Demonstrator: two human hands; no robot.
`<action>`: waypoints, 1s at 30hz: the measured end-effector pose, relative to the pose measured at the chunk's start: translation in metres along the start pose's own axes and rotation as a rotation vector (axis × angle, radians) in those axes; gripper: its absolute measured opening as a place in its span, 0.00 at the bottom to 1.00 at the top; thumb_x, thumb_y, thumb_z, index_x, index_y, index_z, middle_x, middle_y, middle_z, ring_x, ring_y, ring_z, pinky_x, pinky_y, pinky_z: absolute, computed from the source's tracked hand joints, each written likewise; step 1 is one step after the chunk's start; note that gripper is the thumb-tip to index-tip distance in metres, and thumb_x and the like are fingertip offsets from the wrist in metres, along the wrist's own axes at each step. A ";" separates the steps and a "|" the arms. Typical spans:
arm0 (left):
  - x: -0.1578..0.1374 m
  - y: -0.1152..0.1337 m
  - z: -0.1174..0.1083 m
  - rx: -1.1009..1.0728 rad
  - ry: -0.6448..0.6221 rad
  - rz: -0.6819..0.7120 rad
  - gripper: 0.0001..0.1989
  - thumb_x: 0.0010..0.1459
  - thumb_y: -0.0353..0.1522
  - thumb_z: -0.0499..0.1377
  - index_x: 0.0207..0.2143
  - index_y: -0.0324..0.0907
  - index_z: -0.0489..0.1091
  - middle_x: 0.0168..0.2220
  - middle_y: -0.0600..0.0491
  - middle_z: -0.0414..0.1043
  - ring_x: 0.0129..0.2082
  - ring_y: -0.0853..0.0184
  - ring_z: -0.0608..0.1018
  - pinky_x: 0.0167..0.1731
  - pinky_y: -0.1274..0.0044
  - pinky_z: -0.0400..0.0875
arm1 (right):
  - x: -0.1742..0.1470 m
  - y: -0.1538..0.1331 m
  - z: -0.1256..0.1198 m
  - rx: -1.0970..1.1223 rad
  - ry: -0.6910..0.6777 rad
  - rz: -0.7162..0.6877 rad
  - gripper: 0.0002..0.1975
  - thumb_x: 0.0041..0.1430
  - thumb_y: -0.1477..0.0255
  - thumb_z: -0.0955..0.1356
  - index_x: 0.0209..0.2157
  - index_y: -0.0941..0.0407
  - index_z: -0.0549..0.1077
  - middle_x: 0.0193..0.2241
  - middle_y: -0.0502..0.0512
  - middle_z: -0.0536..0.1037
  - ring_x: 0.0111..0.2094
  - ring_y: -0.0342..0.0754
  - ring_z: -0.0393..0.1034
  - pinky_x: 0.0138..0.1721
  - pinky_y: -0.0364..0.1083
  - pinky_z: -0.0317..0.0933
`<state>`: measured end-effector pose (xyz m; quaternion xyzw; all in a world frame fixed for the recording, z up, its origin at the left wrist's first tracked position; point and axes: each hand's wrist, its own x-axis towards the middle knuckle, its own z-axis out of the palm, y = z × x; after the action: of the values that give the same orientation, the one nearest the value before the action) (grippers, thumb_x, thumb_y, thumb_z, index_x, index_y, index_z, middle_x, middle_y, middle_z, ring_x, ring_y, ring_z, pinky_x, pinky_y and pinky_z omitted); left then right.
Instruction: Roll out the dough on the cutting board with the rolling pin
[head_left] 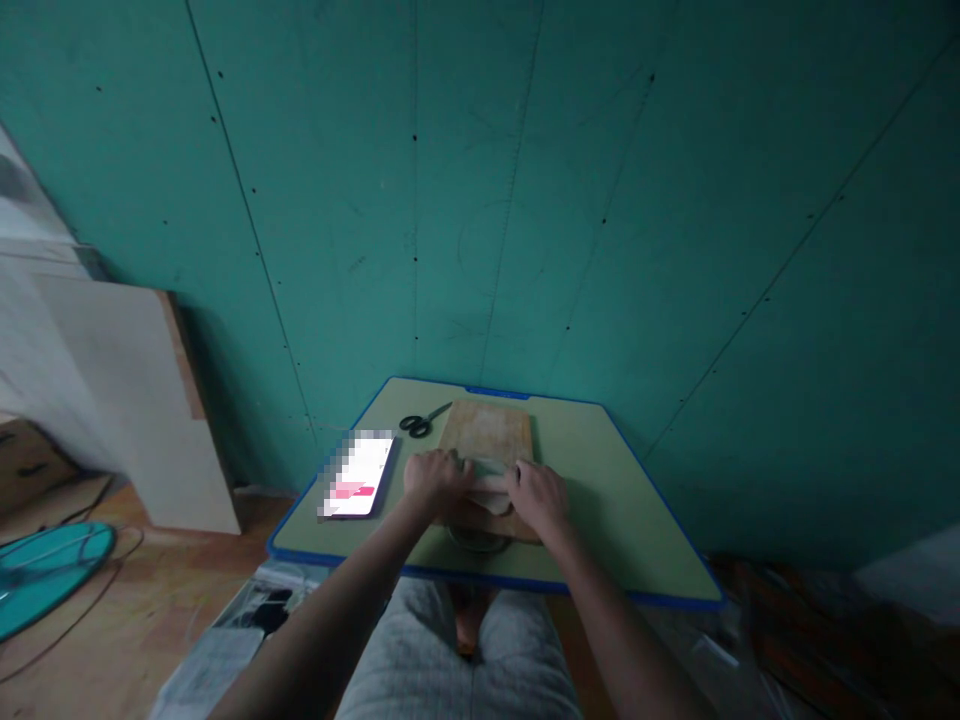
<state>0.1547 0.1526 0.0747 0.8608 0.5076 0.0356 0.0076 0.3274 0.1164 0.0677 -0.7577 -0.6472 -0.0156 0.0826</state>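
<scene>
A wooden board (491, 425) lies on the small table. Over its near half is a pale, soft-looking sheet (492, 503), with a lighter strip across it that may be a fold or a roll; its kind I cannot make out. My left hand (439, 475) has its fingers curled over the left end of this strip. At the right end, my right hand (538, 492) grips it the same way, fingers bent down. Both palms face the board, and the fingertips are partly hidden. Close to the near edge, a rounded greenish thing (478, 541) shows beneath the board.
Black-handled scissors (424, 420) lie left of the board, their tips by its edge. A lit tablet or phone (361, 475) rests at the table's left. The blue-edged table (622, 500) stands against a green wall (480, 200). A white panel (150, 400) leans at the left.
</scene>
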 end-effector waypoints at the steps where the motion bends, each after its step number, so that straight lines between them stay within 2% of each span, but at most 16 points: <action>1: -0.005 0.003 0.000 0.032 0.012 -0.001 0.19 0.65 0.34 0.43 0.44 0.41 0.73 0.41 0.37 0.74 0.40 0.50 0.78 0.35 0.63 0.70 | -0.006 0.000 0.000 -0.006 0.030 -0.017 0.17 0.65 0.68 0.57 0.37 0.54 0.75 0.37 0.58 0.80 0.40 0.50 0.73 0.39 0.45 0.57; 6: -0.017 0.011 -0.003 0.064 0.024 -0.072 0.19 0.65 0.34 0.44 0.43 0.41 0.73 0.40 0.38 0.74 0.41 0.51 0.77 0.36 0.63 0.70 | -0.022 -0.001 0.002 -0.032 0.149 -0.064 0.15 0.66 0.67 0.57 0.36 0.55 0.73 0.37 0.59 0.79 0.43 0.51 0.70 0.40 0.45 0.57; 10: -0.011 0.012 -0.004 0.073 0.035 -0.105 0.20 0.64 0.33 0.43 0.40 0.37 0.74 0.40 0.36 0.74 0.44 0.48 0.75 0.37 0.62 0.69 | -0.016 -0.003 0.000 -0.005 0.080 0.002 0.13 0.65 0.68 0.58 0.38 0.54 0.73 0.35 0.59 0.79 0.39 0.52 0.72 0.37 0.46 0.57; 17: 0.016 0.000 -0.008 0.043 -0.050 -0.098 0.18 0.62 0.32 0.46 0.44 0.37 0.72 0.46 0.37 0.74 0.45 0.53 0.76 0.40 0.66 0.70 | 0.018 -0.002 -0.002 0.074 0.048 0.043 0.11 0.61 0.71 0.60 0.41 0.56 0.71 0.42 0.61 0.76 0.46 0.53 0.69 0.43 0.48 0.56; 22: 0.051 -0.010 -0.003 -0.051 0.000 -0.226 0.19 0.59 0.37 0.49 0.47 0.36 0.70 0.43 0.37 0.76 0.43 0.53 0.79 0.38 0.69 0.72 | 0.052 0.004 0.006 0.168 0.031 0.069 0.07 0.58 0.73 0.62 0.38 0.54 0.69 0.38 0.56 0.74 0.42 0.51 0.67 0.39 0.46 0.55; 27: 0.080 -0.016 -0.002 -0.066 0.051 -0.255 0.17 0.60 0.33 0.46 0.44 0.38 0.71 0.41 0.40 0.77 0.42 0.56 0.80 0.38 0.71 0.72 | 0.082 0.009 0.014 0.240 0.198 -0.020 0.08 0.54 0.81 0.62 0.32 0.54 0.68 0.38 0.54 0.71 0.41 0.47 0.64 0.39 0.43 0.54; 30: 0.091 -0.018 -0.001 -0.041 0.044 -0.259 0.18 0.61 0.33 0.44 0.44 0.38 0.71 0.41 0.40 0.77 0.41 0.56 0.80 0.38 0.71 0.72 | 0.095 0.010 0.017 0.248 0.247 -0.055 0.10 0.54 0.83 0.61 0.31 0.54 0.68 0.37 0.54 0.69 0.40 0.46 0.63 0.39 0.42 0.53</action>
<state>0.1832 0.2411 0.0797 0.7868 0.6136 0.0633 0.0185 0.3515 0.2104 0.0625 -0.7162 -0.6494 -0.0307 0.2537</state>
